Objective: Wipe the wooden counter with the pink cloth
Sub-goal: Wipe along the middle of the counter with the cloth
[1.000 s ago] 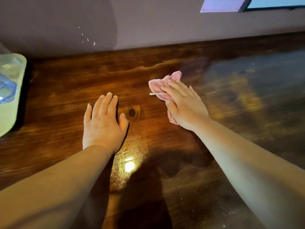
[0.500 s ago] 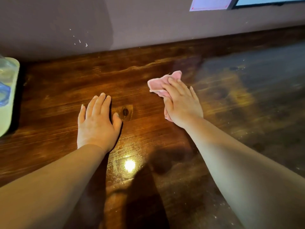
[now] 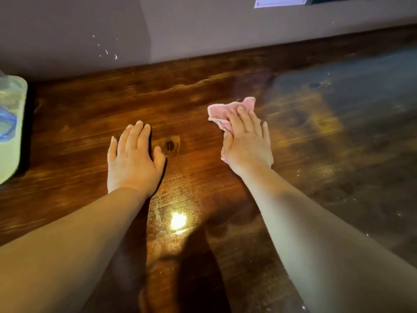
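Under the right hand (image 3: 247, 143) lies the pink cloth (image 3: 225, 111), bunched up, on the wooden table (image 3: 79, 123). The fingers (image 3: 242, 118) are laid almost straight over it and press it down flat; the thumb side lies close along the near edge of the cloth, but I cannot tell if the thumb pinches the fabric. About half of the cloth shows beyond the fingertips and to their left, the rest is hidden below the palm.

To the left of this hand, well apart from it, the left hand (image 3: 133, 161) rests flat on the table with straight fingers together and holds nothing. It seems to serve as a support for the body. Just beside its thumb there is a dark knot (image 3: 169, 145) in the wood.

I judge the cloth to be very light, soft and limp, so it keeps no shape of its own and will fold or roll under the hand if pushed only from one edge. The best hold is probably from above, with the palm and spread fingers over the middle of the bundle. The table looks glossy and smooth, so the cloth should slide easily; pressure is needed more than grip. On the right of the hand the surface looks dull and dusty, and I think wiping is not finished there.
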